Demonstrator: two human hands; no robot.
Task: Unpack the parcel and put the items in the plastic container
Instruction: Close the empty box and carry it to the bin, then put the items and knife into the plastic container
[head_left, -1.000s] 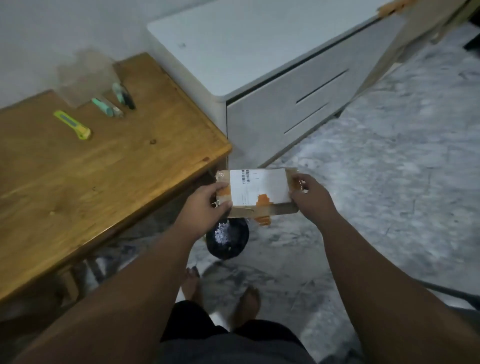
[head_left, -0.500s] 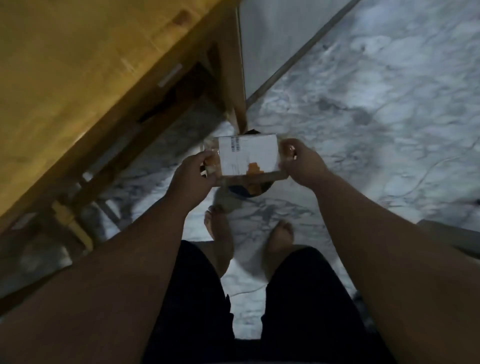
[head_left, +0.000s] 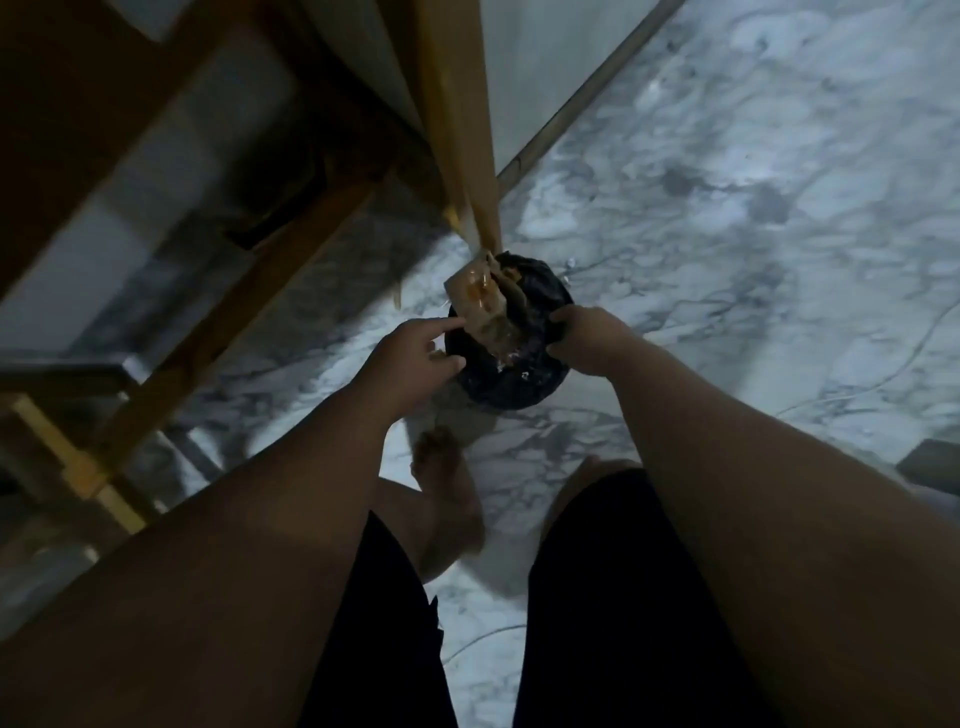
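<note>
The brown cardboard parcel box (head_left: 483, 304) stands tilted on end in the mouth of a black bin (head_left: 519, 382) on the floor. My left hand (head_left: 415, 353) is at the bin's left side with its fingers apart, and the index fingertip is close to the box's lower left edge. My right hand (head_left: 584, 335) is at the bin's right rim, back up and fingers curled down, apart from the box. Its fingertips are hidden. The plastic container is out of view.
A wooden table leg (head_left: 462, 130) comes down right behind the bin, with the table's frame (head_left: 234, 291) to the left. A white cabinet side (head_left: 545, 67) stands behind. The floor is marble (head_left: 753, 260). My bare feet (head_left: 447, 483) are just in front of the bin.
My view has tipped further down, below the tabletop. The box went from level between both hands down into the bin, tilted on end. Both hands have come off its sides.
</note>
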